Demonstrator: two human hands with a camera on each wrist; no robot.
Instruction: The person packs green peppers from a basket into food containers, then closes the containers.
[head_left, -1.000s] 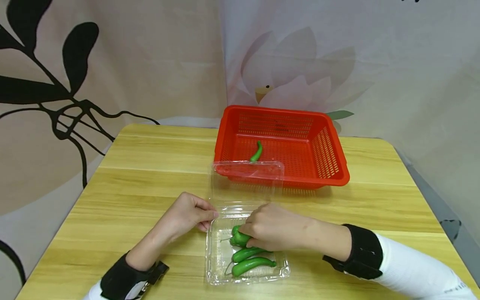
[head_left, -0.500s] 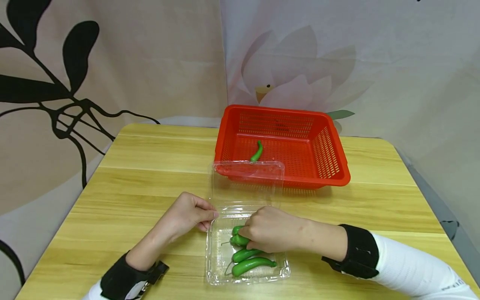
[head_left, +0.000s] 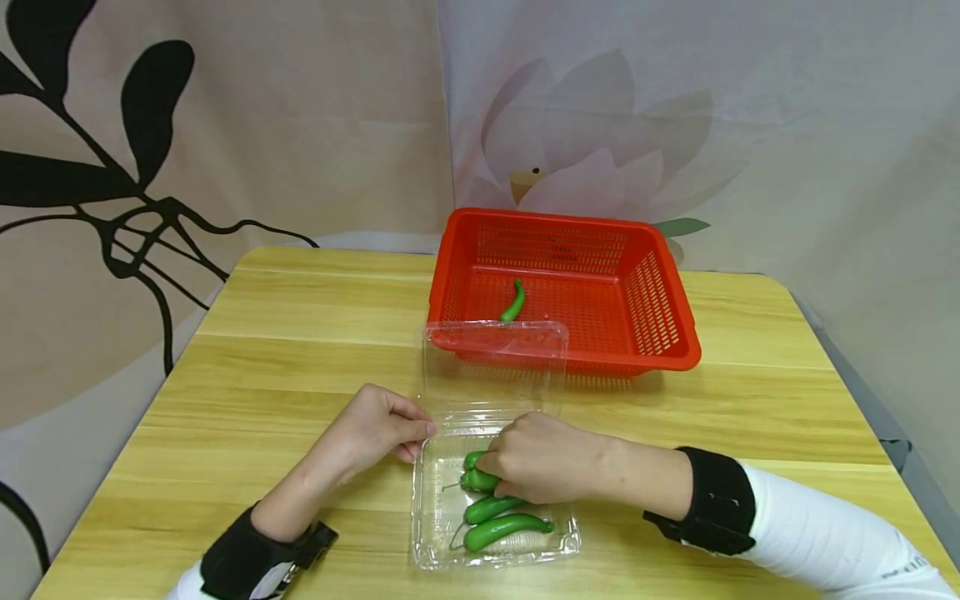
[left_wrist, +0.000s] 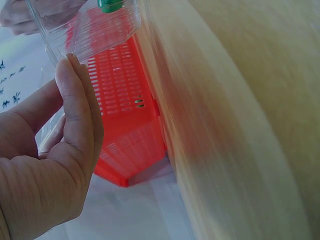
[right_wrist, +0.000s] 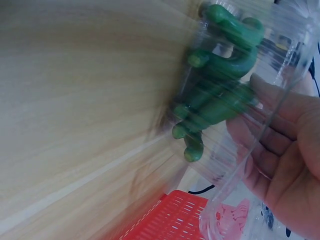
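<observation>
A clear plastic clamshell box [head_left: 435,537] lies on the table with its lid [head_left: 487,379] folded back toward the red basket. My left hand [head_left: 378,433] pinches the box's left edge near the hinge; the left wrist view shows thumb and fingertips meeting at the clear rim [left_wrist: 55,56]. Inside the box, several green chili peppers [head_left: 508,532] lie side by side. My right hand [head_left: 551,457] reaches down over the far ones, its fingers and thumb around a green pepper [right_wrist: 225,105]. The right ends of the far peppers are hidden under that hand in the head view.
Behind the box stands a red perforated basket [head_left: 663,362], with one green pepper [head_left: 513,302] inside. The open lid overlaps its front wall in the head view. All of this rests on a wood-grain table [head_left: 262,375], with a printed cloth [head_left: 337,125] hanging behind.
Since a second ago my right hand has shifted very slightly down and toward me over the same peppers. My left hand and the box stay in place.
</observation>
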